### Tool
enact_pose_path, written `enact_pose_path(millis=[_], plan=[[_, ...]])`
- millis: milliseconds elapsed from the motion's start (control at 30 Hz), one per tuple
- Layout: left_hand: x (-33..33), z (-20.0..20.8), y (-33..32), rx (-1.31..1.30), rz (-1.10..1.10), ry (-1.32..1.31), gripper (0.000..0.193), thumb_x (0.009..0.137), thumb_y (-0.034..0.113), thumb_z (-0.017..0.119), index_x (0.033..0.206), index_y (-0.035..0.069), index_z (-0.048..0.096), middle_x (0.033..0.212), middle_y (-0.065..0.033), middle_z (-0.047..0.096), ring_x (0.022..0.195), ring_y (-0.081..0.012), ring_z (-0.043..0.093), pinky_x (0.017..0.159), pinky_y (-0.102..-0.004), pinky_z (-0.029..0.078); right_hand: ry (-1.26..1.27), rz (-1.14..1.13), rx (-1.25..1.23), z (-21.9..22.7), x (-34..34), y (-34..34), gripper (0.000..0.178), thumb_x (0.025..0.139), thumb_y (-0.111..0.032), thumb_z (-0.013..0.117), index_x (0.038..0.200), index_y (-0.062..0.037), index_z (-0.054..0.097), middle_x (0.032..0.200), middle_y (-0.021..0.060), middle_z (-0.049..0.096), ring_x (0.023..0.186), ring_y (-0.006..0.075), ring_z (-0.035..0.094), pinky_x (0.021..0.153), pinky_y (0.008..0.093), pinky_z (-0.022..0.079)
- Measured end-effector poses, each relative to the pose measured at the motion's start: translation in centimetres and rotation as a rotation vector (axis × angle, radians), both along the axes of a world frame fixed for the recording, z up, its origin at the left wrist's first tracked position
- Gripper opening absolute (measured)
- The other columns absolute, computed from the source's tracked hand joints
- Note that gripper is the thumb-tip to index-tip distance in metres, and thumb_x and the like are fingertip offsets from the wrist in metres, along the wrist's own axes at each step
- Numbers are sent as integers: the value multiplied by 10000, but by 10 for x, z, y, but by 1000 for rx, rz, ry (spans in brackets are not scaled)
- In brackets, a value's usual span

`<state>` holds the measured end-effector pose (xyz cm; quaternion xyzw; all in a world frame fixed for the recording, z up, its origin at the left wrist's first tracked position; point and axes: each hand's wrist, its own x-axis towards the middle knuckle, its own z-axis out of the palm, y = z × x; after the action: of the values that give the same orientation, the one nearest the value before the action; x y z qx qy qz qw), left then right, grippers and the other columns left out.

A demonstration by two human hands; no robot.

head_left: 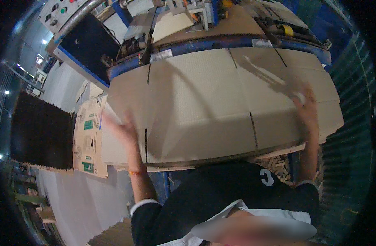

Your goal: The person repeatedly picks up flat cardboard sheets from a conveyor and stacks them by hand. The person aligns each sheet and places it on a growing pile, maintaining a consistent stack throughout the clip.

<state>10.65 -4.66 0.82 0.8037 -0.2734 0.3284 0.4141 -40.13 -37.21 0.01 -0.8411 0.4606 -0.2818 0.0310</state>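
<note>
A large flat sheet of brown corrugated cardboard (212, 106) lies in front of me, with crease lines and several dark slots cut into it. Over its left end is my left hand (124, 127), blurred, the thumb and fingers apart and nothing visible in them. My right hand (306, 102) is over the sheet's right end, also smeared by motion; its fingers look loosely spread. Whether either hand touches the cardboard, I cannot tell. Further edges of cardboard show under the sheet's near side.
A blue-framed machine (184, 49) stands behind the sheet, with a control panel (59, 12) at upper left. Printed cardboard (87, 139) and a tall dark stack (42, 131) are on the left. Cardboard scraps (278, 166) lie below the near edge; green mesh (352, 119) is at right.
</note>
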Motion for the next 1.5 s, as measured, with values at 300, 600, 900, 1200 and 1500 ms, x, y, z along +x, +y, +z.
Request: enact_pose_path(millis=[300,600,900,1200,1500], plan=[[-23,-76,106,182,535,767,937,811,426,600,1341,-156,91,1405,-369,68,1298,-472,185,1075,-460,197,347,-792,113,-119,-200,-43,500,896,-354,475,1368,-237,363,1298,156,469,1206,315,436,979,460,356],[-24,55,94,-407,-85,338,725,841,255,602,1334,-131,236,1362,-255,325,1268,-293,321,1072,-353,197,151,-820,-294,-131,-219,-89,650,795,-445,580,1318,-90,430,1232,196,518,1093,347,524,863,451,453],[-1,47,86,-815,-79,688,420,820,143,605,1156,-55,450,1094,-138,532,952,-179,525,840,-317,448,-1436,45,333,2,-154,-14,428,830,-120,583,1225,19,491,1124,119,578,982,240,559,844,351,443],[-63,9,107,-101,-429,358,381,890,82,509,1254,-14,448,1217,-144,512,1072,-232,496,932,-355,387,-474,-45,-281,23,-38,152,322,800,-199,610,1069,-22,595,1108,142,599,1040,280,555,895,393,430],[-125,1,28,928,-830,-141,542,764,44,514,1291,163,479,1362,-84,429,1274,-285,382,1058,-453,283,346,713,54,4,17,149,454,766,-242,638,1203,-159,543,1308,44,488,1227,274,436,1012,449,348]])
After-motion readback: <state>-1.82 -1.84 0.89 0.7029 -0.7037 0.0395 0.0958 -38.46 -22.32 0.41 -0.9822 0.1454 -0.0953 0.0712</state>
